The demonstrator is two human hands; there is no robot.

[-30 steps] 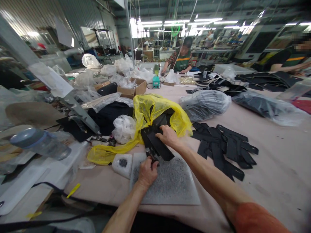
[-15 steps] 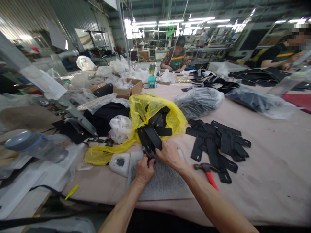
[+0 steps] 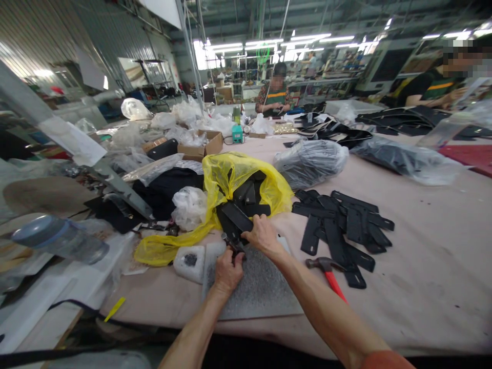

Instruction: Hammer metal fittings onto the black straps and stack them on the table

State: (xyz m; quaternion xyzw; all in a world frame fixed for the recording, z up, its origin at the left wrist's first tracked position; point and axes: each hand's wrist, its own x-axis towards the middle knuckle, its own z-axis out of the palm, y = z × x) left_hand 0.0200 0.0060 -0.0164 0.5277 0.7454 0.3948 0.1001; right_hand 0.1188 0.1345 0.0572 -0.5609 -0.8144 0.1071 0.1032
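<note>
My left hand (image 3: 227,270) is closed around a small dark metal tool (image 3: 231,243), whose kind I cannot make out, over the grey slab (image 3: 265,292). Just above and to the right, my right hand (image 3: 263,234) has its fingers pinched at the near end of a black strip (image 3: 236,216); its fingertips are partly hidden. That strip slants out of an open yellow plastic bag (image 3: 246,161) holding more black pieces. Right of my forearm a claw hammer (image 3: 331,277) with a red handle lies beside a heap of black slotted strips (image 3: 338,225).
A whitish block (image 3: 189,264) with a dark patch sits left of the slab. Clear-wrapped bundles (image 3: 313,161) lie behind the strips. A slanted metal post (image 3: 115,184) and a large water bottle (image 3: 61,238) stand left. One co-worker (image 3: 274,95) sits across the table, another at far right.
My right hand has shifted slightly up and left along the black strip. The left hand keeps its grip on the tool. The whole view has turned slightly.
</note>
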